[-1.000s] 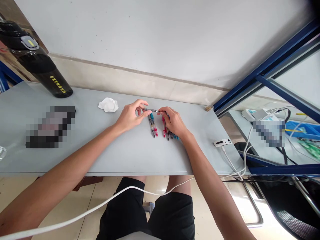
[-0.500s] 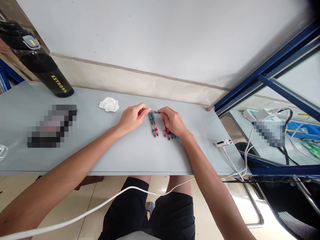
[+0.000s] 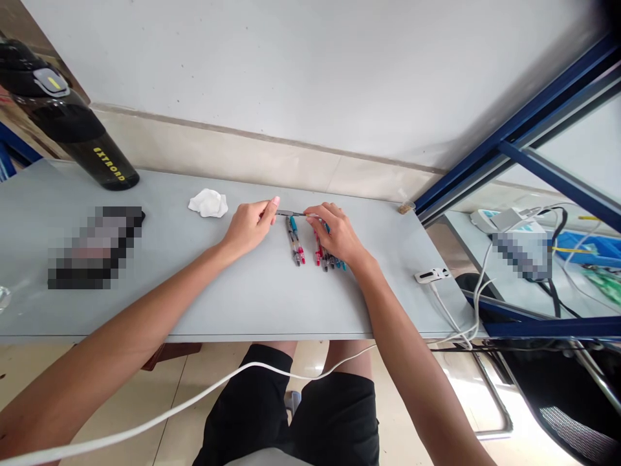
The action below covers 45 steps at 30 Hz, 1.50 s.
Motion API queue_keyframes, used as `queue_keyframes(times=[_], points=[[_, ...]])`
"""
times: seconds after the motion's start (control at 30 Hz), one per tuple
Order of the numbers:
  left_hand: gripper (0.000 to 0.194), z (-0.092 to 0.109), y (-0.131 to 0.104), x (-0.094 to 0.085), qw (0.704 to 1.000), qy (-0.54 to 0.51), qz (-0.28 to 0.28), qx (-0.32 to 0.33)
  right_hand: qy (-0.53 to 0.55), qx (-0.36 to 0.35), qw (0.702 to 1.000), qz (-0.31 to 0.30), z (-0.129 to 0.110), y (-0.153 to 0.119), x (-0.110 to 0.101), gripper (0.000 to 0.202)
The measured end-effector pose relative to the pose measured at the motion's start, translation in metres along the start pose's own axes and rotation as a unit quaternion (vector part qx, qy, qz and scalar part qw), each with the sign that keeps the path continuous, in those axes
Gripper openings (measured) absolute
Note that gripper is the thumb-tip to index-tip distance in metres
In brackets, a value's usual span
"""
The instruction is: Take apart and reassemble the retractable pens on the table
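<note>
A thin dark pen (image 3: 291,213) is held level between my two hands, above the grey table. My left hand (image 3: 250,226) pinches its left end, thumb up. My right hand (image 3: 334,230) grips its right end with bent fingers. Just below the held pen, a small group of pens (image 3: 295,243) with black, red and teal parts lies side by side on the table. Another row of several pens (image 3: 326,259), red, black and teal, lies under and beside my right hand, which hides their upper parts.
On the grey table (image 3: 272,298) are crumpled white tissue (image 3: 208,203), a blurred dark phone-like object (image 3: 97,249), a black bottle (image 3: 99,149), a small clear cup (image 3: 406,207) and a white plug device (image 3: 431,276) with cable. A blue-framed partition (image 3: 524,155) stands right.
My left hand has shifted slightly left, away from my right hand, and more of the held pen shows between them. The view has also shifted a little.
</note>
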<state>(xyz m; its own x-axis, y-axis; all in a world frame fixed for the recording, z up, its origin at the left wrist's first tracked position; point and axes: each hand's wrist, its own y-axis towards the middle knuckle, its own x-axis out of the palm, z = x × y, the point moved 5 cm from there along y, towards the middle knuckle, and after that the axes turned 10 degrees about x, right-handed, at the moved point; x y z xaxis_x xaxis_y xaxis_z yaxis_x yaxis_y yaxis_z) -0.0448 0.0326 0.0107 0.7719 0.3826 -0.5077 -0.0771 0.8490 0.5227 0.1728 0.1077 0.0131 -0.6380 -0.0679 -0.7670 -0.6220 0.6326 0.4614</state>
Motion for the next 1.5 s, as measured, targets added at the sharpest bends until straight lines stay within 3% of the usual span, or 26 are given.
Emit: queue_keyframes(times=[0.27, 0.5, 0.63, 1.23, 1.5], points=[[0.070, -0.006, 0.002, -0.002, 0.998, -0.049, 0.025, -0.021, -0.066, 0.016, 0.997, 0.034, 0.001, 0.001, -0.006, 0.036], [0.071, -0.012, 0.007, -0.017, 0.988, -0.088, 0.121, -0.029, -0.050, 0.036, 0.994, 0.092, 0.012, 0.002, -0.018, 0.032], [0.072, -0.012, 0.008, -0.021, 0.984, -0.104, 0.142, -0.028, -0.043, 0.035, 0.993, 0.102, 0.014, 0.002, -0.019, 0.031], [0.072, -0.012, 0.006, -0.013, 0.991, -0.094, 0.095, -0.029, -0.035, 0.035, 0.997, 0.065, 0.008, 0.002, -0.014, 0.035], [0.068, -0.003, 0.001, -0.002, 0.997, -0.068, 0.019, -0.013, -0.022, 0.009, 0.999, 0.029, -0.005, 0.001, -0.004, 0.037]])
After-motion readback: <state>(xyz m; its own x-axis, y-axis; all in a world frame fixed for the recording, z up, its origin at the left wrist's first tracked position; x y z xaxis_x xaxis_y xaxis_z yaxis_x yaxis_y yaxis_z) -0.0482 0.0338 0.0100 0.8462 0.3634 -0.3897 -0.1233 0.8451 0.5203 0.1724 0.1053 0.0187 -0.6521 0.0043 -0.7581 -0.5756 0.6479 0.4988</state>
